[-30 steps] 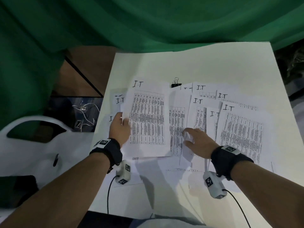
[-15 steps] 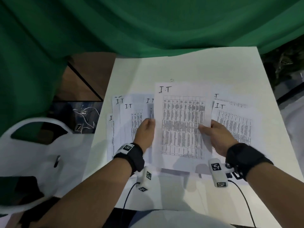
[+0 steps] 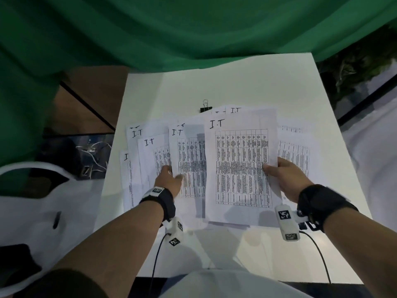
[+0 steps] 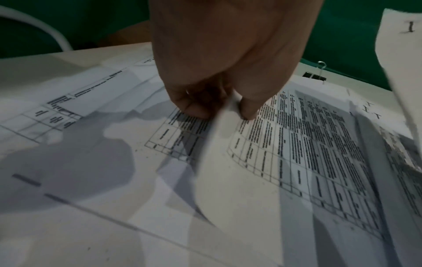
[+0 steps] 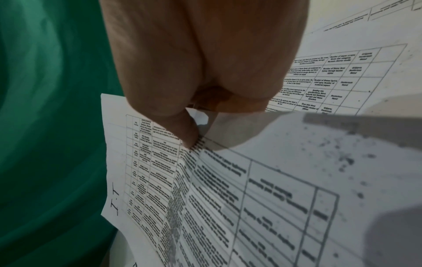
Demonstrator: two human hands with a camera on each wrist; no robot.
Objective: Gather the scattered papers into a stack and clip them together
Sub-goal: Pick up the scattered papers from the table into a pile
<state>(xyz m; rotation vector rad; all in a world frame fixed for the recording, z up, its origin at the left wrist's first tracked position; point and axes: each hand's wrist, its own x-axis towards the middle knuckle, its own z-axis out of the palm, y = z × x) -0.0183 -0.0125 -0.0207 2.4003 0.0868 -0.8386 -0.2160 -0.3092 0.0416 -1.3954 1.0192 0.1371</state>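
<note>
The right hand (image 3: pixel 286 179) pinches the gathered sheets (image 3: pixel 240 166) at centre frame, raised to receive more, while the left hand (image 3: pixel 169 179) pinches another sheet (image 3: pixel 190 160) beside them.

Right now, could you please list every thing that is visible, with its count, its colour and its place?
held sheets: count unclear, white with printed tables, lifted at centre right
loose sheets: several, white, overlapping on the left
binder clip: one, black, beyond the papers
table: one, white, under everything
curtain: one, green, behind the table
wrist cameras: two, white, under the wrists
left hand: pinches one loose sheet's edge
right hand: grips the held sheets' right edge
</note>
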